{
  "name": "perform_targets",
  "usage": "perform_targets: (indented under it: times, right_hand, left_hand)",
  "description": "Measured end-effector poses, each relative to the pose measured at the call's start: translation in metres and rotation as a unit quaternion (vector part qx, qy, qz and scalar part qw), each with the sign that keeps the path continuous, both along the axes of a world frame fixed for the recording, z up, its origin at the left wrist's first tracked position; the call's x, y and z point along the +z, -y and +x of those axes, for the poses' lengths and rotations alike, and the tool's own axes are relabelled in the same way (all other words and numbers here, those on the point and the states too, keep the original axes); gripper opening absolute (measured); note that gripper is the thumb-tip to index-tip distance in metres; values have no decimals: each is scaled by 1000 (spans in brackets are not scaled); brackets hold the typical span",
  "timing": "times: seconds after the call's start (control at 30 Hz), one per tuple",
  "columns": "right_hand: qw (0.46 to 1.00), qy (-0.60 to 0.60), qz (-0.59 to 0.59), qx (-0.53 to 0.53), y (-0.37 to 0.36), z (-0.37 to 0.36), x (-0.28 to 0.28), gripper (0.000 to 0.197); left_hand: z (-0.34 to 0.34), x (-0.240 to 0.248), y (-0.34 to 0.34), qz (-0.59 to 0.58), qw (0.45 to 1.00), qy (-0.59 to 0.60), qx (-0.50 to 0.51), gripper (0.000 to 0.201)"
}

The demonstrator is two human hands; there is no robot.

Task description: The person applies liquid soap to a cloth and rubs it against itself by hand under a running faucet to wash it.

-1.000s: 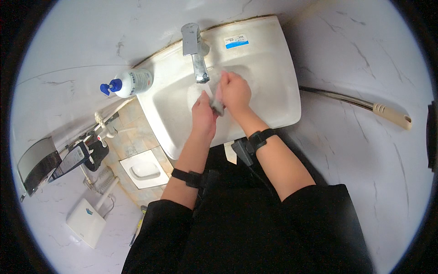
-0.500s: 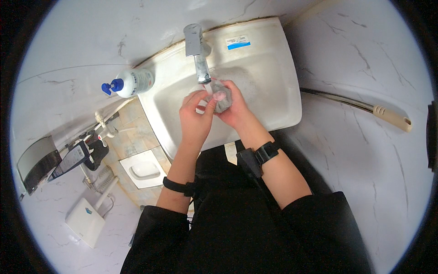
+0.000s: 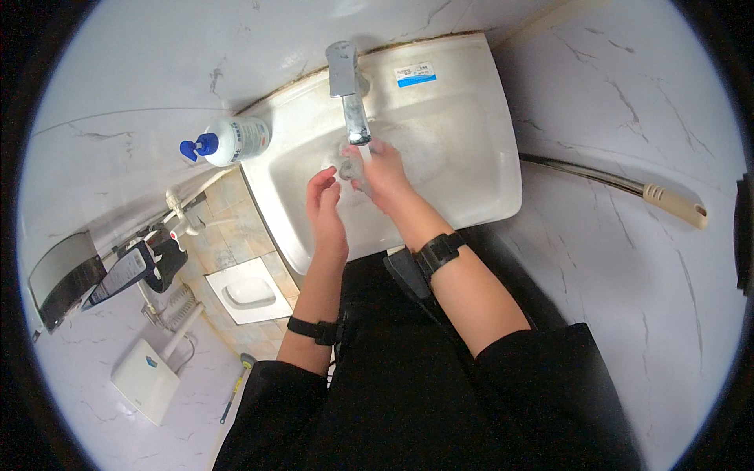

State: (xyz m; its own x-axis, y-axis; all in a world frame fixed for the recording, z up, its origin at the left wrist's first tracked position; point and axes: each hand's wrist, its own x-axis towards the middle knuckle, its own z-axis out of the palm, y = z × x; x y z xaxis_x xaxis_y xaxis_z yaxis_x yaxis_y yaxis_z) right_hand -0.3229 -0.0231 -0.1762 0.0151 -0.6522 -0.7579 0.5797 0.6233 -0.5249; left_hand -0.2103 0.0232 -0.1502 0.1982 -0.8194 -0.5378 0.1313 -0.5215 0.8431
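Note:
Under the chrome tap (image 3: 350,86), my right hand (image 3: 384,177) is closed around a wet, bunched grey cloth (image 3: 353,169). Water from the spout falls onto this hand, and most of the cloth is hidden by it. Just to the left, my left hand (image 3: 326,206) is apart from the cloth, its fingers loosely curved and separated, holding nothing. Both hands are over the basin of the white sink (image 3: 495,149). What exact kind of cloth it is cannot be made out.
A white pump bottle (image 3: 239,141) with a blue top stands on the sink's left rim. A steel pole with a beige handle (image 3: 675,206) leans at the right wall. A squat toilet (image 3: 250,292) is set in the floor at left, near a wall valve (image 3: 182,224).
My left hand has let go of the cloth and moved down and left from it. My right hand has turned over and closed around the cloth beneath the water.

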Motion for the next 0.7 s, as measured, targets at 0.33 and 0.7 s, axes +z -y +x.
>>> perform_targets:
  times: [0.33,0.7]
  right_hand:
    - [898,-374,-104,205,-1,5,-30,44]
    - [970,-215,-102,47,-25,3,6,27]
  left_hand:
    - [-1,-6,-9,94,992,-86,12,32]
    - [-15,-27,25,183,921,-336,75,64]
